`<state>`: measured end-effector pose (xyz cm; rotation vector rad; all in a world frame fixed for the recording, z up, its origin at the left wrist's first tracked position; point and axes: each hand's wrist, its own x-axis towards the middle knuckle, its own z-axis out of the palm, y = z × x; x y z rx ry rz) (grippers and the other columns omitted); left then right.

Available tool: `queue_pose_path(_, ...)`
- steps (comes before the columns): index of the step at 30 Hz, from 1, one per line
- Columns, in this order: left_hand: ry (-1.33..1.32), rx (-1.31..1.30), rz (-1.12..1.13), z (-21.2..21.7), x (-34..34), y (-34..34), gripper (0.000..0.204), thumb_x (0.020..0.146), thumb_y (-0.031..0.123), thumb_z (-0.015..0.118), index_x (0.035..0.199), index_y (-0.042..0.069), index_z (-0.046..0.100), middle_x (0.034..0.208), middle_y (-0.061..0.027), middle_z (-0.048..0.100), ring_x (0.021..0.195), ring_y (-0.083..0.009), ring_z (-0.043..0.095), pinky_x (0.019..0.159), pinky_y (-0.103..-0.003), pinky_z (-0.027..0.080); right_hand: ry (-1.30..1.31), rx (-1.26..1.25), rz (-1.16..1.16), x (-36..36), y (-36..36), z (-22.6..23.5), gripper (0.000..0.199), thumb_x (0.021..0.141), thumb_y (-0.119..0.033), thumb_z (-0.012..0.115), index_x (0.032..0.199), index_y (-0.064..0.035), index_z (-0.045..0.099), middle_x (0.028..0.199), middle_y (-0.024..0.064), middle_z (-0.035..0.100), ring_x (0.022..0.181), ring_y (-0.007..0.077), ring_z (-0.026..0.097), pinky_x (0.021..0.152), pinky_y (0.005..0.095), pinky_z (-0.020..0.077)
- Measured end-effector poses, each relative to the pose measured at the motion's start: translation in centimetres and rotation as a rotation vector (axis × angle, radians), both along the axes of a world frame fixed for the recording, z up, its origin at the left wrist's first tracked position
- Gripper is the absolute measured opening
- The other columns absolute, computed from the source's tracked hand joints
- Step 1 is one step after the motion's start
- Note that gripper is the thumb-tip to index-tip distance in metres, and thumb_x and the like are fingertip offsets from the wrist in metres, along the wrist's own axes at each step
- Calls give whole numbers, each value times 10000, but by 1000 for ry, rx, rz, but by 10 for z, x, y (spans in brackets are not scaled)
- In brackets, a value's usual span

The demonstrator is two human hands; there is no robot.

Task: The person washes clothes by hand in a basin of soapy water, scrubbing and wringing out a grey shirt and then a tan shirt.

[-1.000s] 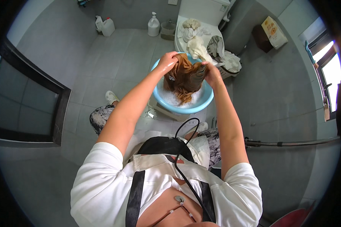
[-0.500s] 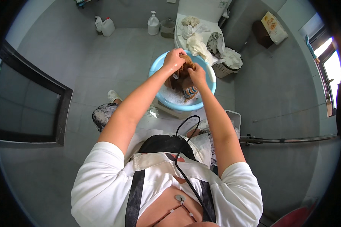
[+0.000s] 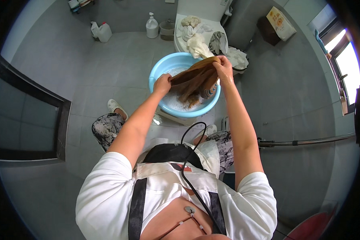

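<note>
A wet brown garment point(image 3: 196, 78) is stretched between my two hands above a light blue basin point(image 3: 155, 70). My left hand point(image 3: 163, 85) is closed on one edge of it, over the basin's left rim. Higher up, my right hand point(image 3: 224, 69) pinches the opposite edge past the right rim. The lower part of the cloth hangs down into the basin, where white suds point(image 3: 180, 105) float on the water. A striped, patterned patch point(image 3: 209, 91) shows at the cloth's right side. What kind of garment it is, I cannot tell.
Behind the basin, cream and grey clothes point(image 3: 199, 46) lie on a closed toilet point(image 3: 179, 24). More white cloth point(image 3: 237, 59) fills a basket beside it. A white pump bottle point(image 3: 152, 27), a small grey bucket point(image 3: 167, 30) and a white jug point(image 3: 104, 33) stand along the back wall.
My hands have moved apart, left hand to the left and down, right hand to the right and up. The bunched brown garment is now spread out between them.
</note>
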<state>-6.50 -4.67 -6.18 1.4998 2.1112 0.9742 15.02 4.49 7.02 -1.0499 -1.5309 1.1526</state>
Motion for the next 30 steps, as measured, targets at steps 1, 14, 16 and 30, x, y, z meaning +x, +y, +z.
queue_pose_path(1,-51,-44,-21,3,-1,4,195,744,78,491,909,80,593,935,-149,587,866,-347,549,749,-418,439,-31,19,-29,8,8,-6,183,697,-38,583,876,-14,550,777,10,556,716,94,507,676,222,420)
queue_pose_path(14,-638,139,3,77,-49,62,292,683,89,377,879,3,576,779,-154,598,771,-287,549,719,-344,423,-986,45,88,39,11,-8,363,693,-70,553,1052,-123,540,1017,155,570,967,312,529,815,380,424)
queue_pose_path(16,-660,17,56,108,-37,47,326,712,114,385,966,10,562,966,-172,581,907,-335,536,809,-360,407,-837,274,168,40,13,-9,378,692,-54,545,1063,-129,536,1008,158,572,962,320,531,814,383,424)
queue_pose_path(30,-1182,-295,60,100,-9,55,477,839,454,336,1106,83,473,1090,-98,543,992,-276,518,857,-534,361,-1213,278,185,-18,-42,-1,397,702,-404,599,990,-131,620,891,125,615,838,270,594,725,350,470)
